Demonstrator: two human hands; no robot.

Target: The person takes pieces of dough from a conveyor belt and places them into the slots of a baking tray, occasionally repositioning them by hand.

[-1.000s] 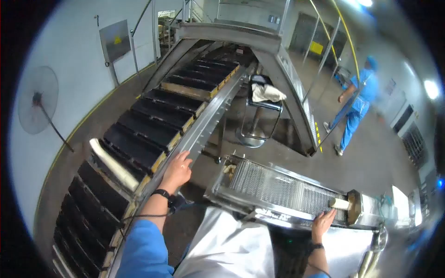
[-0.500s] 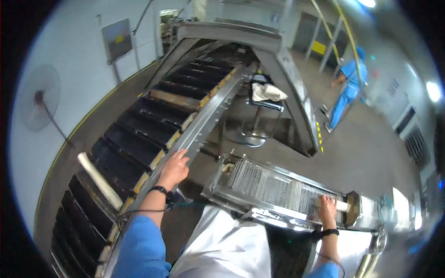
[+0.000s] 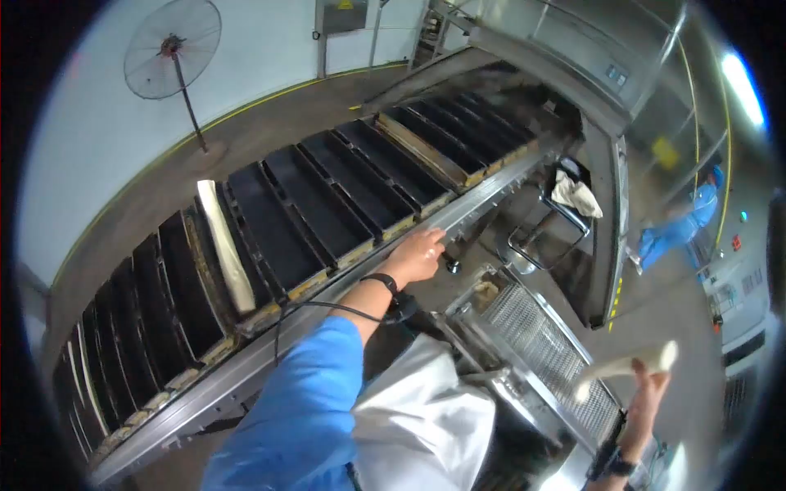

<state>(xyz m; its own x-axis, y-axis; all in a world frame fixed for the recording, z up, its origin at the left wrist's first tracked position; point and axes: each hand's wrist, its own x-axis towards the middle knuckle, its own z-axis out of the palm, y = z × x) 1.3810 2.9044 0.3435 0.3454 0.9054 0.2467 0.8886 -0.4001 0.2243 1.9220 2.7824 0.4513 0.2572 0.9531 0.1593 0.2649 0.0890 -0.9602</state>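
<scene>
My left hand (image 3: 416, 254) lies on the metal rail (image 3: 467, 203) along the pan line, fingers apart and holding nothing. In my right hand (image 3: 644, 403) is a long pale dough roll (image 3: 626, 364), gripped near one end. The roll bends and hangs above the wire mesh belt (image 3: 528, 327). Left of my left hand, a second dough strip (image 3: 223, 245) lies lengthwise in one of the dark long pans (image 3: 270, 229). Other dark pans stand side by side in the row.
A stool (image 3: 565, 214) with a whitish cloth (image 3: 576, 195) stands beyond the mesh belt. A slanted metal frame (image 3: 602, 237) spans the line's far end. A standing fan (image 3: 173, 47) is by the wall. A person in blue (image 3: 684, 219) is at the right.
My right hand has lifted the dough roll off the mesh belt. My view has turned left, and my left hand remains at the rail. The other person is still in the background.
</scene>
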